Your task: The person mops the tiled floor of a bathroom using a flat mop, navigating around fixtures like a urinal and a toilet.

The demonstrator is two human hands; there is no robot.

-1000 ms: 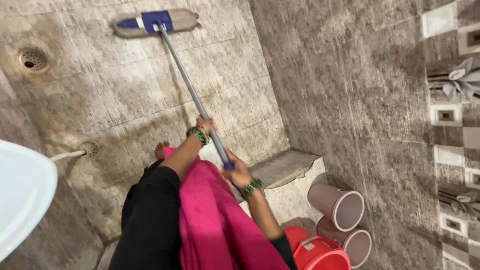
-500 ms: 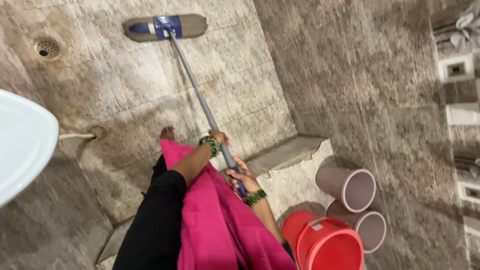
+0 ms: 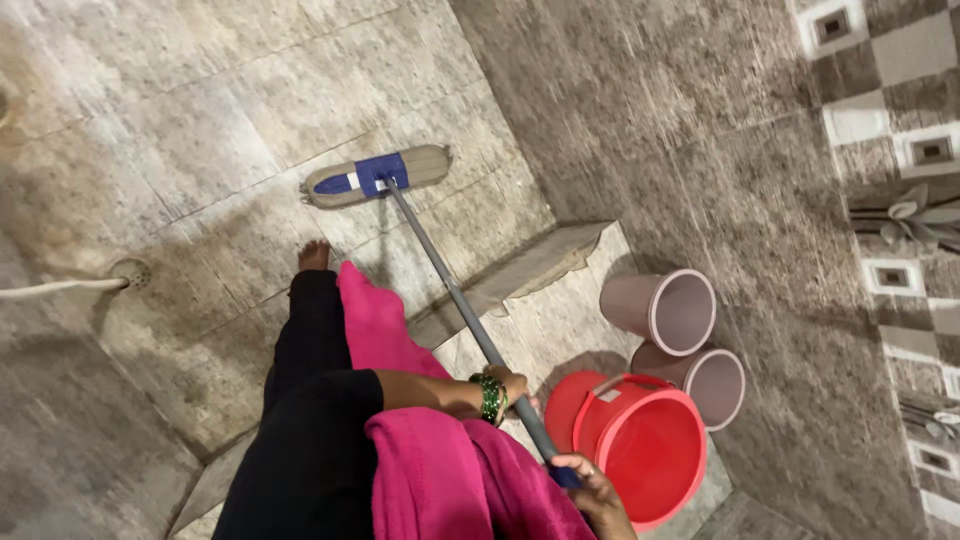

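A flat mop with a beige pad and blue bracket (image 3: 375,175) rests on the brown tiled floor (image 3: 180,150), just ahead of my bare foot (image 3: 313,255). Its grey handle (image 3: 450,290) slants down to the right toward me. My left hand (image 3: 512,385), with green bangles at the wrist, is closed around the handle's lower part. My right hand (image 3: 598,488) grips the blue end of the handle at the bottom edge of the view. A pink cloth (image 3: 420,470) hangs over my front.
A red bucket (image 3: 645,455) stands beside my right hand. Two mauve bins (image 3: 665,310) (image 3: 705,380) lie next to it against the tiled wall (image 3: 700,150). A raised stone step (image 3: 545,265) runs under the handle. A white hose enters a floor drain (image 3: 128,272) at left.
The mop head has been drawn back across the floor toward my foot. Both hands slid down toward my body with the handle. The white basin and far drain have left the view.
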